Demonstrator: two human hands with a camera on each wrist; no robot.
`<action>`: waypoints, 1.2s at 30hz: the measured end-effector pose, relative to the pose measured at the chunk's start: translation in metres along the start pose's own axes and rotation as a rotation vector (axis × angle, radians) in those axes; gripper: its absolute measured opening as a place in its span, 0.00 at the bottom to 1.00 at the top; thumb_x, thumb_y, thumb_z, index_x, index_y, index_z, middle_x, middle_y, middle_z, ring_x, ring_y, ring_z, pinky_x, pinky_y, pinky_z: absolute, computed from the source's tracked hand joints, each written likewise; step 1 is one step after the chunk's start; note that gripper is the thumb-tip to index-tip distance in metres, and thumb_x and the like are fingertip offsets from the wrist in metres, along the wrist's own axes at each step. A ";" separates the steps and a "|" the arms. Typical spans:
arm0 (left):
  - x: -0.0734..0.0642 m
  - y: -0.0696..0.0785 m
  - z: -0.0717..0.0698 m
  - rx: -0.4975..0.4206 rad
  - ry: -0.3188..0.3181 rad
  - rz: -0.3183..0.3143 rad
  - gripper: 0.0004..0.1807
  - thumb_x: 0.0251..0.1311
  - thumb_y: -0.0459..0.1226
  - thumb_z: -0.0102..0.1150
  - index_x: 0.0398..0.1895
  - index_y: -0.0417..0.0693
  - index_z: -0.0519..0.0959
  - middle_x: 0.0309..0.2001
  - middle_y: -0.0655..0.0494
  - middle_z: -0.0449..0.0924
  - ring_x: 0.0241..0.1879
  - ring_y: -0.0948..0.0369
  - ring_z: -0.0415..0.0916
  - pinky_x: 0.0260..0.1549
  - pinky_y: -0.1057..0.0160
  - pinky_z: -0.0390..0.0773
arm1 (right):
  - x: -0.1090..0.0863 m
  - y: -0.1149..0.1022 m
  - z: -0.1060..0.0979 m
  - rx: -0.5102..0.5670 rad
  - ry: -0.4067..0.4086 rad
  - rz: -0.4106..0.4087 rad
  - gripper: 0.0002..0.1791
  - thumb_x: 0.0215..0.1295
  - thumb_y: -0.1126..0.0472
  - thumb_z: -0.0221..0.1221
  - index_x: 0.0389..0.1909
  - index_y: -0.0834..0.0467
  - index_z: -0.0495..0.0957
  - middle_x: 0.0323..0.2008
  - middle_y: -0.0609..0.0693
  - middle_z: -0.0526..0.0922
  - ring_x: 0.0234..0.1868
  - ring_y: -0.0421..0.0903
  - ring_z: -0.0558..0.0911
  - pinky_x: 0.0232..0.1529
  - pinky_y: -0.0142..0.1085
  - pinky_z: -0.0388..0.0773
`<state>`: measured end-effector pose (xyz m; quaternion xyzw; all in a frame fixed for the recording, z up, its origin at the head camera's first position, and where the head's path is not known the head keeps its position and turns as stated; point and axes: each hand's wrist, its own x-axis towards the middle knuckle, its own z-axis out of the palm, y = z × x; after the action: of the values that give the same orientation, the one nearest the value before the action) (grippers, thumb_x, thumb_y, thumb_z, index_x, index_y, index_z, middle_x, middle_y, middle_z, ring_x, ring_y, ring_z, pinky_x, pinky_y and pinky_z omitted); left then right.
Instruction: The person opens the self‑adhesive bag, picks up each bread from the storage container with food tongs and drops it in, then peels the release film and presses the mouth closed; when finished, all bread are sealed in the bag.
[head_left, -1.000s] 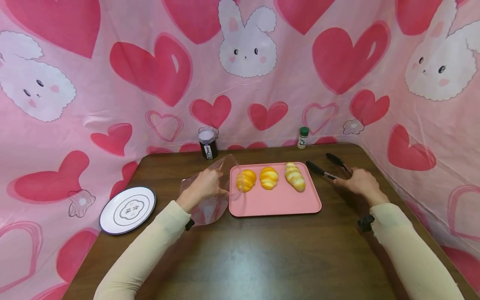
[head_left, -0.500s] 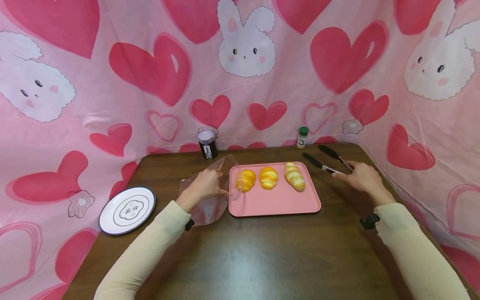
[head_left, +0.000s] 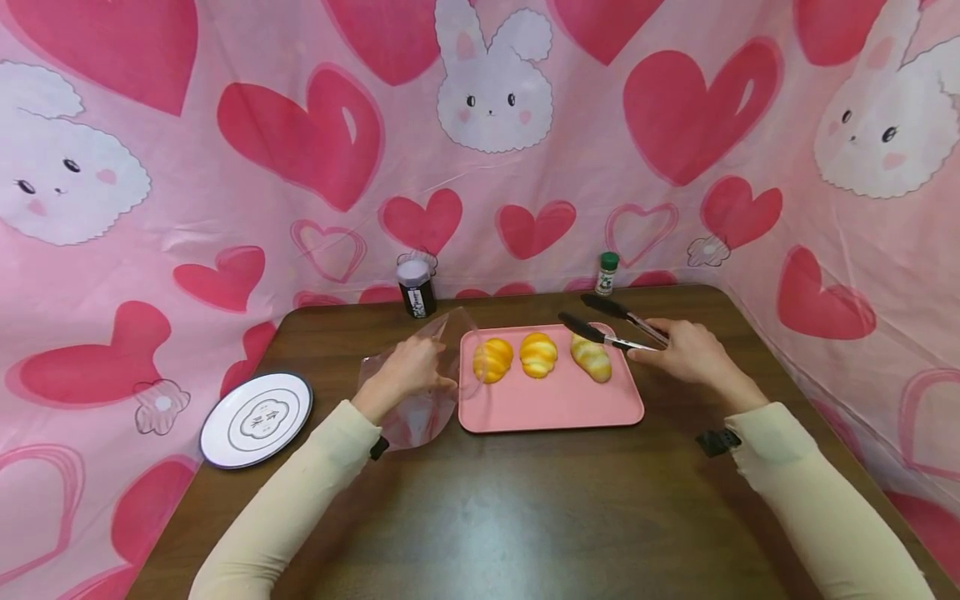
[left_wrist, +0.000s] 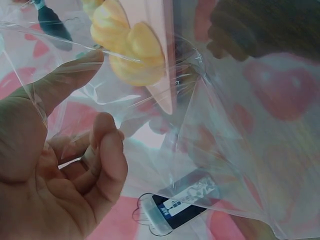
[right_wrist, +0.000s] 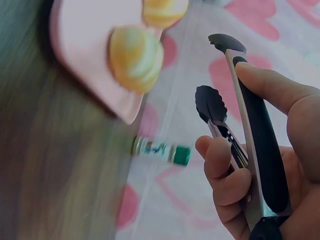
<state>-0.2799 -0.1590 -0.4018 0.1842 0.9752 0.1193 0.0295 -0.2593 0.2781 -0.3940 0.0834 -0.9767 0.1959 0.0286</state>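
Note:
My right hand (head_left: 692,357) grips a pair of tongs (right_wrist: 260,135) with black scalloped tips, thumb along one arm and fingers round the other. The two tips stand apart, with nothing between them. In the head view the tongs reach over the right side of a pink tray (head_left: 551,408). On this tray lie a pale striped bread roll (head_left: 592,360), partly behind the tongs, and two golden rolls, one in the middle (head_left: 538,356) and one at left (head_left: 492,361). My left hand (head_left: 408,367) holds a clear plastic bag (left_wrist: 215,125), its thumb and curled fingers spread at the film.
A white plate with a dark rim (head_left: 225,433) lies at the table's left edge. Along the back stand a dark jar with a pale lid (head_left: 417,292) and a green-capped shaker (head_left: 606,275). Heart-patterned cloth borders the wooden table (head_left: 480,517).
My right hand has carried the tongs leftward, from beside the tray to over its right part. The left hand and the bag have stayed nearly still.

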 end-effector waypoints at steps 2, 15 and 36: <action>0.000 0.000 0.000 0.030 0.007 -0.004 0.37 0.45 0.52 0.78 0.57 0.41 0.81 0.46 0.48 0.87 0.37 0.54 0.82 0.46 0.50 0.85 | 0.001 -0.008 0.002 0.003 -0.013 -0.016 0.40 0.59 0.37 0.65 0.65 0.59 0.74 0.48 0.65 0.85 0.46 0.63 0.81 0.38 0.55 0.76; -0.003 -0.001 -0.001 0.093 0.014 -0.025 0.38 0.45 0.56 0.77 0.58 0.46 0.82 0.45 0.53 0.88 0.38 0.53 0.83 0.41 0.48 0.85 | 0.006 -0.056 0.019 -0.047 -0.102 -0.086 0.43 0.55 0.39 0.68 0.67 0.60 0.73 0.52 0.64 0.84 0.48 0.60 0.81 0.44 0.56 0.78; -0.003 -0.002 -0.002 0.124 0.028 -0.026 0.39 0.43 0.58 0.77 0.57 0.48 0.82 0.47 0.53 0.88 0.41 0.50 0.84 0.38 0.48 0.84 | 0.028 -0.099 0.046 -0.092 -0.181 -0.182 0.35 0.52 0.41 0.72 0.57 0.57 0.80 0.37 0.50 0.83 0.34 0.46 0.76 0.30 0.41 0.75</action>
<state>-0.2776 -0.1622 -0.4004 0.1716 0.9833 0.0609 0.0061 -0.2704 0.1658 -0.3966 0.1877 -0.9716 0.1390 -0.0380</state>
